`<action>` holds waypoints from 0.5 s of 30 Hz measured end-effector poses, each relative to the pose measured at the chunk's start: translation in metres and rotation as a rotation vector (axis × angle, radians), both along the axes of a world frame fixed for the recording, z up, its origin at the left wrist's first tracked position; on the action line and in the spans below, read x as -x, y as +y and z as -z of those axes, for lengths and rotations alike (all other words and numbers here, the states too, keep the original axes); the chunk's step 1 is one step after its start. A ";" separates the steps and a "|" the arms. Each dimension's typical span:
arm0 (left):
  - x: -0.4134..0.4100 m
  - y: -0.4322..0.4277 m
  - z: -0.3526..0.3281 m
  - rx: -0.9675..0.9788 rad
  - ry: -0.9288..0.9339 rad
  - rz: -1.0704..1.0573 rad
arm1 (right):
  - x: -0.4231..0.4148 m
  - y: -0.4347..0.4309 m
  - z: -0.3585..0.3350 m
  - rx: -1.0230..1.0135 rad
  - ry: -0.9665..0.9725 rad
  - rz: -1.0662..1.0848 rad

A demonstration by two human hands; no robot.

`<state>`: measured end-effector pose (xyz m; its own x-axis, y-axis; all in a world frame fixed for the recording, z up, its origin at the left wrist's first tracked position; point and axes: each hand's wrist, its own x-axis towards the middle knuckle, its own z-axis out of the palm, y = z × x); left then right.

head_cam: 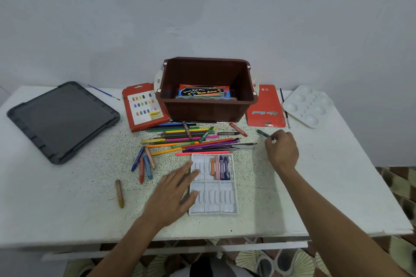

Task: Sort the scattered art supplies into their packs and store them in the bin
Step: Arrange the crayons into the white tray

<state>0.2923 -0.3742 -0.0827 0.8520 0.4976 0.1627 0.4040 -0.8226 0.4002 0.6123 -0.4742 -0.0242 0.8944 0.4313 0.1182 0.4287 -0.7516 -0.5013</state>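
My left hand [174, 189] lies flat with fingers straight on the left side of the white crayon tray [225, 200], steadying it near the table's front edge. My right hand [281, 150], out past the tray's far right corner, pinches a dark green crayon [262, 133] by its end. I should carry it to the empty slots left of the seated crayons [221, 167], lay it parallel and press it in. The brown bin [207, 108] stands behind the loose pencils [191, 139].
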 end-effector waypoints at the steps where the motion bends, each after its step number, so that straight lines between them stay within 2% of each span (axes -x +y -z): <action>1: 0.000 0.000 0.000 0.001 -0.002 0.001 | 0.002 0.001 -0.004 -0.059 -0.006 0.002; 6: 0.000 -0.001 -0.001 0.000 -0.007 0.005 | 0.027 0.006 -0.024 -0.405 0.064 -0.105; 8: 0.000 -0.001 -0.001 0.006 -0.007 0.002 | 0.044 0.008 -0.031 -0.472 0.099 -0.169; 12: 0.000 0.000 -0.001 0.006 0.003 0.006 | 0.073 0.014 -0.033 -0.494 0.257 -0.322; 15: -0.001 0.001 -0.001 0.006 0.010 0.006 | 0.090 0.020 -0.025 -0.423 0.353 -0.470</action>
